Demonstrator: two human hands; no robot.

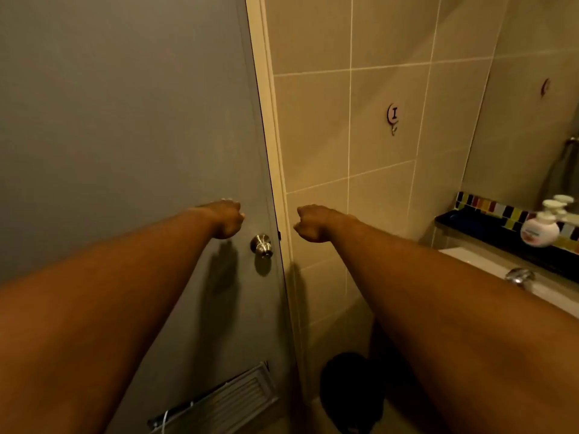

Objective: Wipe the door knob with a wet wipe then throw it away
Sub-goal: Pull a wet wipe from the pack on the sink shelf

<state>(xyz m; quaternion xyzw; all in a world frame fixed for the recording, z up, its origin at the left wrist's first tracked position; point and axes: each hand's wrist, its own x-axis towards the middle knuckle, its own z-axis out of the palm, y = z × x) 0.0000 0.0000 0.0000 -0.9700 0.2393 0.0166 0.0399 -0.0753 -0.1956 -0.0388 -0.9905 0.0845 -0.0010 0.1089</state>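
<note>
A round silver door knob (pixel 261 244) sits on the grey door (pixel 125 120), close to its right edge. My left hand (pixel 227 220) is curled into a fist just up and left of the knob, not touching it. A small white sliver, apparently the wet wipe (pixel 227 199), peeks out above its knuckles. My right hand (pixel 310 223) is a closed fist in front of the tiled wall, right of the door frame, with nothing visible in it. Both arms are stretched forward.
A dark bin (pixel 351 393) stands on the floor below my right arm, by the tiled wall (pixel 360 136). At right are a white sink (pixel 488 264) with a chrome tap (pixel 520 275), a pump bottle (pixel 540 230) and a mirror. A wall hook (pixel 393 117) hangs on the tiles. A vent grille (pixel 225 402) sits low in the door.
</note>
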